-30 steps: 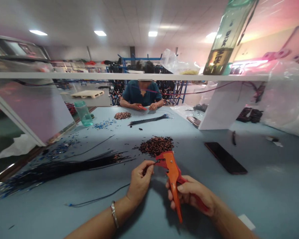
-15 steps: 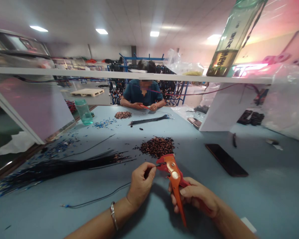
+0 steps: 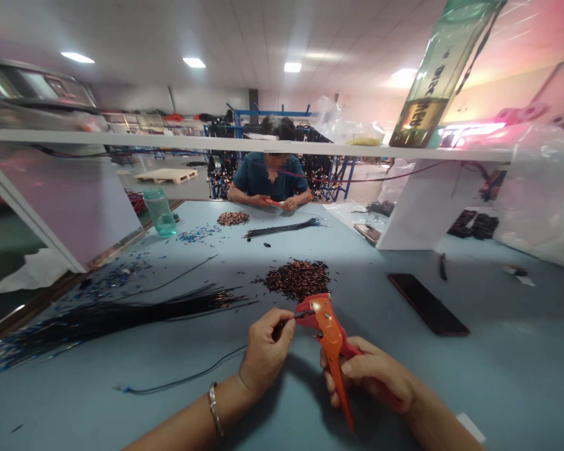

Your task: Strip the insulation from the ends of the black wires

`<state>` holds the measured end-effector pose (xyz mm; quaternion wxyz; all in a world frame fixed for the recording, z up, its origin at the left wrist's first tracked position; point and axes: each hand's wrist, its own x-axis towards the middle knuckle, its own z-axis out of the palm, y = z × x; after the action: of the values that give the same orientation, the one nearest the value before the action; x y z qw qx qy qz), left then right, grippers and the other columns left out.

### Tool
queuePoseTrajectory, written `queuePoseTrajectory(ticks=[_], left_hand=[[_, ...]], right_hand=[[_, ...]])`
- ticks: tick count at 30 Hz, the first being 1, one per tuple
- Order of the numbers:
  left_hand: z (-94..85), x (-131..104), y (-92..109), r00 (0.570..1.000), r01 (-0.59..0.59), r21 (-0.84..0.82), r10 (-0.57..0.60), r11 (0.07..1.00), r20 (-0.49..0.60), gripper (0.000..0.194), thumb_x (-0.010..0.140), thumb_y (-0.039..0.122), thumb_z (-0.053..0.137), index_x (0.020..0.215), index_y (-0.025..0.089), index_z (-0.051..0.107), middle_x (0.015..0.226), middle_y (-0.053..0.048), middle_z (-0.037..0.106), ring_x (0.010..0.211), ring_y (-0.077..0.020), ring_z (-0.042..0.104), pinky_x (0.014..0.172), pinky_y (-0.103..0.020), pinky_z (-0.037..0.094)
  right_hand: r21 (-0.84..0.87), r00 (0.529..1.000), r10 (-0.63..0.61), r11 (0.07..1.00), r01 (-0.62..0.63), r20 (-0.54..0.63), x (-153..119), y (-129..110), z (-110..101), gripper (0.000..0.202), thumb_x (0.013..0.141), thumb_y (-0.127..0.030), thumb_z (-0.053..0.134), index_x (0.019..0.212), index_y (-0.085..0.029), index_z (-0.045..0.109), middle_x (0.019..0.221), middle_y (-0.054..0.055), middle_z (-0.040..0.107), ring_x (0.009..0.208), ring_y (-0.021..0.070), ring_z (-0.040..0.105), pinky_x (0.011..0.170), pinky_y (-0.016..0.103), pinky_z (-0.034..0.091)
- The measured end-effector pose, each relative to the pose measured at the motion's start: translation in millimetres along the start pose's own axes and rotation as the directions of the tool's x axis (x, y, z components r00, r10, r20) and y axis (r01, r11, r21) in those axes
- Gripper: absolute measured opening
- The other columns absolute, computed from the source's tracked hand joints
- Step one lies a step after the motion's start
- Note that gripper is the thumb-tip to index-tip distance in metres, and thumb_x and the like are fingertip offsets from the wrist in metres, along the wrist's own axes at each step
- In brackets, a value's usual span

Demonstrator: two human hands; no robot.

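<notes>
Pinched between the thumb and fingers of my left hand [image 3: 269, 341] is a black wire [image 3: 188, 378]. Its tail lies across the table to the left and ends in a blue-collared tip. The wire's other end sits in the jaws of an orange and red wire stripper [image 3: 329, 332]. My right hand [image 3: 373, 369] is wrapped round the stripper's handles, with its jaws facing left toward my left hand. Just beyond the tool lies a heap of small black and copper-coloured bits [image 3: 297, 279]. Left of my hands stretches a bundle of black wires [image 3: 136, 313].
A dark phone [image 3: 427, 304] lies to the right. Blue bits [image 3: 117, 275] are scattered at left near a green bottle [image 3: 160, 213]. A white shelf [image 3: 192, 143] spans above the table, bearing a large bottle [image 3: 432, 94]. Across the table sits a person [image 3: 270, 178] holding an orange tool.
The stripper's jaws have closed further round the wire end. Both hands stay in nearly the same place, and the view has shifted very slightly.
</notes>
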<state>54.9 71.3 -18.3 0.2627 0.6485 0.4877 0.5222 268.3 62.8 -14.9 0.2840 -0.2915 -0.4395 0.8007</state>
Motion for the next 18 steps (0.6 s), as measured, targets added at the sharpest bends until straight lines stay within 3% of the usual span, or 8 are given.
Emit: queuePoseTrajectory(ticks=[18], left_hand=[[-1.3,-4.0,4.5,0.999,-0.047,0.029,0.047,0.998,-0.019,0.021,0.087,0.026,0.053,0.077,0.014,0.069,0.064,0.001,0.057,0.056,-0.0113,0.049,0.053,-0.02,0.037]], right_hand=[[-0.043,1.0,0.002,0.999,-0.003,-0.028,-2.4,-0.9,3.7,0.026,0.066,-0.024,0.071,0.089,-0.011,0.069,0.074,0.007,0.072,0.062,0.0199,0.07,0.061,0.031,0.056]])
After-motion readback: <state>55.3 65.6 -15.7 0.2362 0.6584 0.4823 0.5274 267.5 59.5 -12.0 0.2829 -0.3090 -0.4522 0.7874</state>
